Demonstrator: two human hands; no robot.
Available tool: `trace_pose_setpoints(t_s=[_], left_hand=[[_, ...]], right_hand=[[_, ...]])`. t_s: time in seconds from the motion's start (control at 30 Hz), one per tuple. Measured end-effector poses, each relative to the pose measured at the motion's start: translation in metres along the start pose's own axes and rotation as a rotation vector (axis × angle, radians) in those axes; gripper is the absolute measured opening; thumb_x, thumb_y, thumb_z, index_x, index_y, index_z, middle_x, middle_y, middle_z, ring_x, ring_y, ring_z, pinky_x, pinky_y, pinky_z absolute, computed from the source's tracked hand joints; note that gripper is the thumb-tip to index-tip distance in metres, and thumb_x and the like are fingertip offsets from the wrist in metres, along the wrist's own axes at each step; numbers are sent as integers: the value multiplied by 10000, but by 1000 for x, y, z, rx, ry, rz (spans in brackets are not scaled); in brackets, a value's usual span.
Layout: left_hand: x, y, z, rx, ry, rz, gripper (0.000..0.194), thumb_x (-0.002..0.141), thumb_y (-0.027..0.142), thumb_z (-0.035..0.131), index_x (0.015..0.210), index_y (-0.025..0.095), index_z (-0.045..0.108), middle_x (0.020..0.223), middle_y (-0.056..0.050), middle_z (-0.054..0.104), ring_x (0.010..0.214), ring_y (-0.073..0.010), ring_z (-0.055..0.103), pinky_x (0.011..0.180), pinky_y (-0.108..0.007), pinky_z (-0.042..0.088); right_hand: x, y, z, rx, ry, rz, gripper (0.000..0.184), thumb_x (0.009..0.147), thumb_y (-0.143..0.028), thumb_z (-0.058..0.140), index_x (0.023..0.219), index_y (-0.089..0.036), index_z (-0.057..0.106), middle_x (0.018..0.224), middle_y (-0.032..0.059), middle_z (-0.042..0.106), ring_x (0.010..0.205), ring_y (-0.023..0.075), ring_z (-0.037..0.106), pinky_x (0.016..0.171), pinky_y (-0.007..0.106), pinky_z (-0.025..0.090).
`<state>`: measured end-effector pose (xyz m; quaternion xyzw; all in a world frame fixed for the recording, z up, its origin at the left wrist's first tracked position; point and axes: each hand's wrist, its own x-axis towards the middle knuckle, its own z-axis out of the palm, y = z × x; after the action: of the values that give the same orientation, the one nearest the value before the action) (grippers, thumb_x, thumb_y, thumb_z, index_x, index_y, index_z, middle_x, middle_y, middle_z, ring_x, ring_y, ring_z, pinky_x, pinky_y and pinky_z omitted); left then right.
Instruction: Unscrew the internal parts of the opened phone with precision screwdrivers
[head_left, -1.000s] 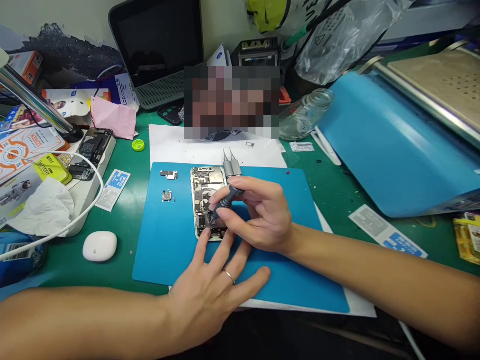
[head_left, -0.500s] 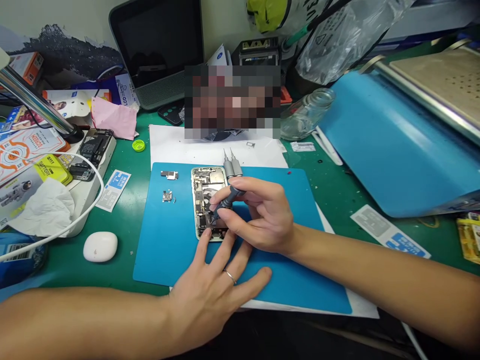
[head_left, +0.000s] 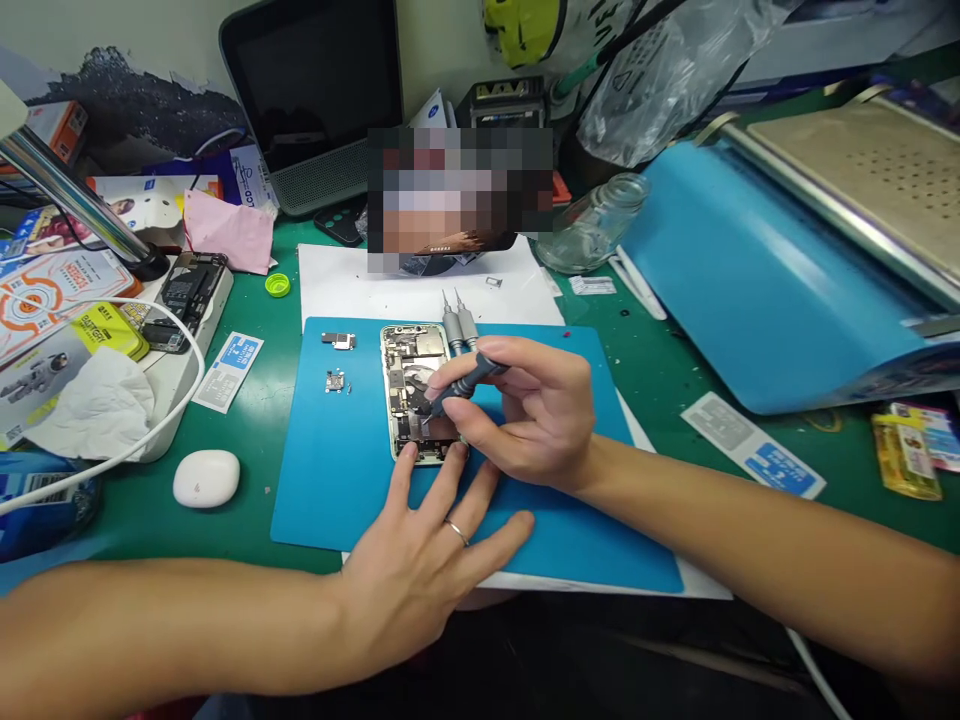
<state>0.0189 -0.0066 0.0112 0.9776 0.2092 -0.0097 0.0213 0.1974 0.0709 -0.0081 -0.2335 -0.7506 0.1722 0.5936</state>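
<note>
An opened phone (head_left: 411, 378) with its boards bare lies on a blue mat (head_left: 337, 470). My right hand (head_left: 532, 415) is closed round a dark grey screwdriver (head_left: 466, 383), tip down inside the phone's lower half. My left hand (head_left: 424, 575) lies flat on the mat with fingers spread, its fingertips touching the phone's near end; a ring sits on one finger. Two more grey screwdrivers (head_left: 459, 328) lie just right of the phone's top. Small removed metal parts (head_left: 335, 381) and a bracket (head_left: 339, 341) rest on the mat to the left.
White paper (head_left: 352, 285) underlies the mat on a green bench. A white earbud case (head_left: 206, 478), a second opened phone (head_left: 180, 298), tissue and a cable sit left. A glass jar (head_left: 592, 228) and a big blue machine (head_left: 757, 280) stand right; a dark monitor (head_left: 315, 90) stands behind.
The view has shifted slightly, so everything sits a little higher and further left. My right hand has raised the screwdriver's handle a little; the left hand stays flat at the phone's end.
</note>
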Motion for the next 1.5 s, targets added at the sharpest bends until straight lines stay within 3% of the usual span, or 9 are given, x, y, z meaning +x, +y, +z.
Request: trace_pose_setpoints(t_s=[0.23,0.33,0.43,0.67,0.83,1.13,1.33,1.5], left_hand=[[-2,-1,-1,13,-13,8,831,843,326,705,1580,241,332,1639,-181,338,1525,-427,251,1172,-675,269],[-3,1,2,49,4,6,833,875,326,672,1607,222,287,1647,-178,321,1519,-426,258,1176,-673,259],[-2,2,3,69,4,-3,798,902,303,638,1612,222,282,1622,-169,367,1495,-412,310,1179,-648,273],[-1,2,0,59,-23,0,656,970,375,586,1579,281,363,1616,-134,391,1435,-372,398,1133,-615,357],[0,2,0,56,-46,13,680,968,391,581,1593,277,340,1596,-120,415,1417,-376,405,1133,-634,341],[0,1,1,32,-62,19,761,924,430,653,1597,272,333,1546,-115,465,1409,-397,385,1143,-654,302],[-1,1,-1,41,-26,-3,652,965,379,576,1575,275,369,1491,-113,517,1359,-365,441,1128,-644,332],[-1,0,0,59,-29,0,705,934,396,613,1581,278,358,1491,-113,522,1343,-358,459,1136,-646,326]], right_hand=[[13,-28,-6,-30,-6,-78,759,817,12,679,1495,-249,460,1006,43,741,860,172,755,775,310,681],[17,-38,1,9,14,14,733,836,5,664,1477,-295,474,1014,37,729,858,176,756,731,308,677],[16,-33,11,37,20,75,665,899,-58,622,1476,-337,445,1009,35,741,822,184,744,675,331,669],[2,-4,16,46,-4,2,711,884,-46,639,1502,-326,428,1000,43,742,771,176,730,615,304,665],[-1,-5,17,79,-41,64,703,891,-43,633,1500,-321,418,1017,40,727,784,152,725,586,255,655],[-6,-1,19,87,-98,36,660,907,-60,650,1479,-278,402,1083,52,735,974,159,751,756,270,674],[-4,-3,19,38,-133,2,641,925,-57,620,1485,-258,381,1074,68,732,947,152,747,771,295,672],[-2,-4,19,28,-159,7,589,938,-58,593,1466,-218,386,1064,91,726,908,146,744,728,266,662]])
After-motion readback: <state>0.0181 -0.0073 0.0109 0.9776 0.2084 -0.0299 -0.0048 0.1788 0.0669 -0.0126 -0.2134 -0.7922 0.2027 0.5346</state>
